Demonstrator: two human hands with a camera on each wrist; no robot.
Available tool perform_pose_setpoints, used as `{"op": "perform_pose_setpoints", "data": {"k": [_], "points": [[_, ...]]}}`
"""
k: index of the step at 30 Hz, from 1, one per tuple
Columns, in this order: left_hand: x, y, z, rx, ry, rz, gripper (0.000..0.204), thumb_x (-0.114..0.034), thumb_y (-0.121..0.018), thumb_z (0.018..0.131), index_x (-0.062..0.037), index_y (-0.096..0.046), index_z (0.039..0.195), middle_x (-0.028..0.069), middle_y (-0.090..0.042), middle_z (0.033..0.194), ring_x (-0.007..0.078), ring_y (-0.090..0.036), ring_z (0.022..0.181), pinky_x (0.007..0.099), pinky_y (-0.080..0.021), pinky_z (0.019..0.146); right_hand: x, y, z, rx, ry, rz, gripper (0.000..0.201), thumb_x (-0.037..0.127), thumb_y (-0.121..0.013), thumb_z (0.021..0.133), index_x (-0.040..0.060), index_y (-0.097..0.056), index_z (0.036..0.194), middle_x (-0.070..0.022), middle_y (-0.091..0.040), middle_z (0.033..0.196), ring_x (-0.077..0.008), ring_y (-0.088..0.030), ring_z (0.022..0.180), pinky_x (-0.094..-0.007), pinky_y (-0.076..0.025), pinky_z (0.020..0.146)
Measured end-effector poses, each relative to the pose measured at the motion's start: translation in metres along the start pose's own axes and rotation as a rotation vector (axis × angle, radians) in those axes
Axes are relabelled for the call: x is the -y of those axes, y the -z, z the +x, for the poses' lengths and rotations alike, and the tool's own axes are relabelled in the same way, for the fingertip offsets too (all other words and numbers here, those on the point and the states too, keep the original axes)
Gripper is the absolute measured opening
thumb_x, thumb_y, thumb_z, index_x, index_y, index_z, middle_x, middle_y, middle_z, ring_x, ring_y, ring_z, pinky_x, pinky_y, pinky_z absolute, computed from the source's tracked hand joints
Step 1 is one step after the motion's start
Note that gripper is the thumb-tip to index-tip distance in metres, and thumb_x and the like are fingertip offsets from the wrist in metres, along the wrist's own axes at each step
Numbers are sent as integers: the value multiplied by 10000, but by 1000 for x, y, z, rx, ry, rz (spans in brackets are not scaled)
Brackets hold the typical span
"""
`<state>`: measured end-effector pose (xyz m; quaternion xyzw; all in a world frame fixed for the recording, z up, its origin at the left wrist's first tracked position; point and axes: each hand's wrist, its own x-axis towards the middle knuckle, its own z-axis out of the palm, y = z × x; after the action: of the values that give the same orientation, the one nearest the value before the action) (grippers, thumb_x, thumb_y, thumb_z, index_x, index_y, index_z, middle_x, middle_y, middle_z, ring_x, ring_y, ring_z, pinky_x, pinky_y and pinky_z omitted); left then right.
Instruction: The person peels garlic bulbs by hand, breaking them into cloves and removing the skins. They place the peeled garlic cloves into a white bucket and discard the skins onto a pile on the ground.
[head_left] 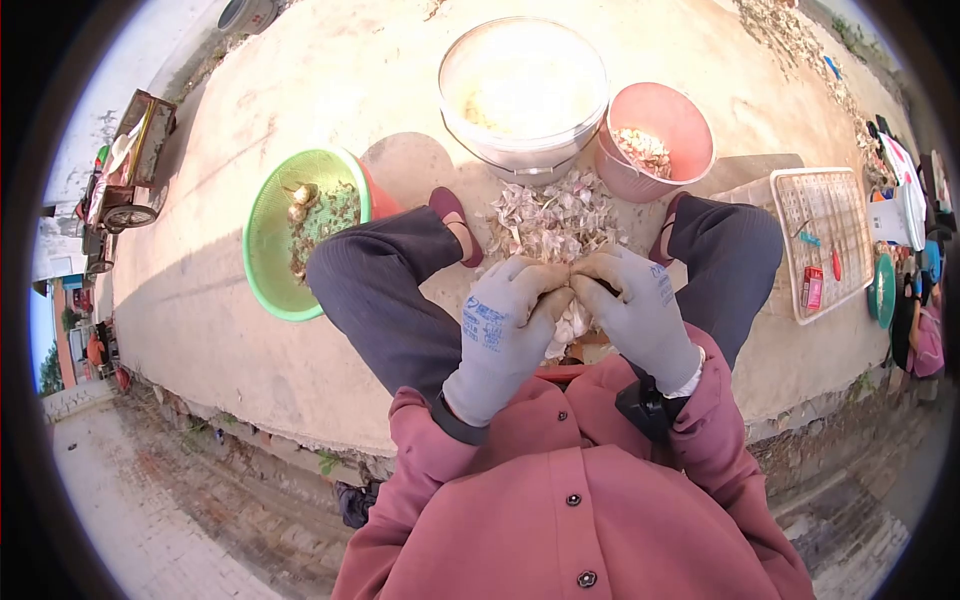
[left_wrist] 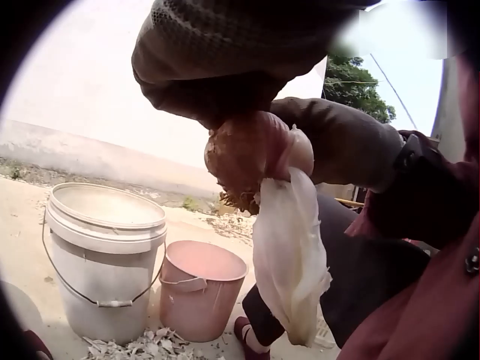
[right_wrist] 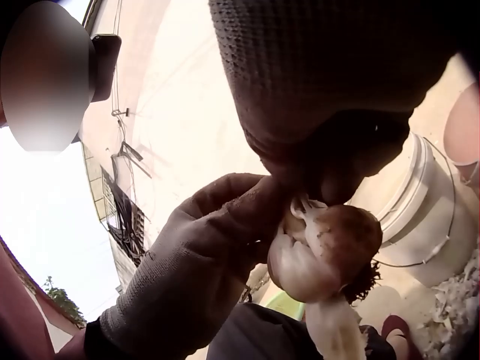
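Note:
Both hands wear grey knit gloves and meet in front of the person's lap. Fingers of the left hand [head_left: 505,325] and the right hand [head_left: 637,305] pinch a garlic bulb [right_wrist: 326,247] from its two sides, at the top. Dark roots [left_wrist: 238,201] show on one side of the bulb, and its cloves are partly exposed. A long strip of pale skin [left_wrist: 289,259] hangs loose below it. Under the hands, between the feet, lies a heap of garlic peelings [head_left: 550,215]. The gloves hide much of the bulb in the head view.
A large white bucket [head_left: 520,160] stands ahead, beside a pink bucket [head_left: 690,125] holding cloves. At the left, a green basket [head_left: 265,270] contains a few bulbs and debris. On the right, a pale crate [head_left: 825,215] carries a red box [head_left: 813,287]. A cart [head_left: 135,150] stands far left.

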<state>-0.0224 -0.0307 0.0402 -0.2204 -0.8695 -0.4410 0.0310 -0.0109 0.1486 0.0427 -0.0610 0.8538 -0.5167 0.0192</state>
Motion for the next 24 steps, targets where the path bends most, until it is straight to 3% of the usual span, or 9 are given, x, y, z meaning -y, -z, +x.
{"op": "perform_pose_setpoints", "data": {"k": [3,6,8,11,12,14,17,21,24], "points": [[-4,-9,-4,-84,78,-136,181,-25,-724,835,-18,-694,1014,130,-667,931,249,-650,812,321,-513,720,3,-2,1,-25,-24,38,170,142,-623,910,6,-710,962,-151,-626,834,-294,-644,759,-375,-492,686],[-9,-15,-8,-147,92,-165,145,-36,-704,845,-28,-680,988,120,-645,902,279,-627,806,374,-490,731,-4,-10,3,-109,-167,181,166,120,-608,907,-12,-696,955,-132,-636,793,-241,-623,715,-348,-476,670],[-12,-16,-14,-153,367,-440,124,-67,-708,888,-11,-685,996,105,-652,914,210,-625,810,330,-486,734,-18,-16,5,-177,-337,494,172,108,-595,908,-37,-681,941,-108,-656,783,-202,-604,699,-326,-469,668],[-3,-20,-17,-198,386,-610,153,-103,-710,922,11,-677,1019,85,-645,909,157,-601,808,295,-482,739,-11,-15,6,-245,-443,588,178,106,-596,911,-51,-670,950,-104,-677,815,-205,-624,725,-325,-480,685],[-3,-20,-18,-197,386,-611,153,-103,-710,922,11,-677,1019,85,-645,909,157,-601,808,295,-482,739,-15,-16,6,-246,-444,588,178,106,-596,911,-51,-670,950,-104,-677,815,-205,-624,725,-325,-480,685],[-3,-21,-19,-208,421,-601,166,-105,-704,936,22,-669,1037,63,-649,909,126,-596,804,272,-487,736,-30,-19,5,-327,-99,304,173,96,-585,916,-45,-662,980,-128,-685,842,-209,-642,755,-333,-489,703],[-11,-20,-17,-219,534,-715,162,-109,-694,950,31,-665,1027,46,-655,916,91,-589,811,249,-486,728,-29,-22,0,-169,-125,276,194,105,-624,880,-29,-663,1014,-148,-689,864,-236,-655,775,-347,-501,726],[-9,-27,-17,-252,475,-740,183,-157,-709,969,8,-651,1021,-8,-642,888,41,-549,769,195,-449,678,-25,-28,-4,-136,-168,233,228,104,-675,832,-18,-666,1025,-161,-692,872,-269,-663,787,-359,-506,741],[-13,-28,-20,-279,536,-814,203,-177,-716,967,8,-651,1020,-7,-643,885,44,-554,773,196,-453,692,-34,-32,-6,-175,-186,277,284,93,-733,784,-18,-669,1038,-177,-697,895,-324,-672,820,-382,-510,754]]}}
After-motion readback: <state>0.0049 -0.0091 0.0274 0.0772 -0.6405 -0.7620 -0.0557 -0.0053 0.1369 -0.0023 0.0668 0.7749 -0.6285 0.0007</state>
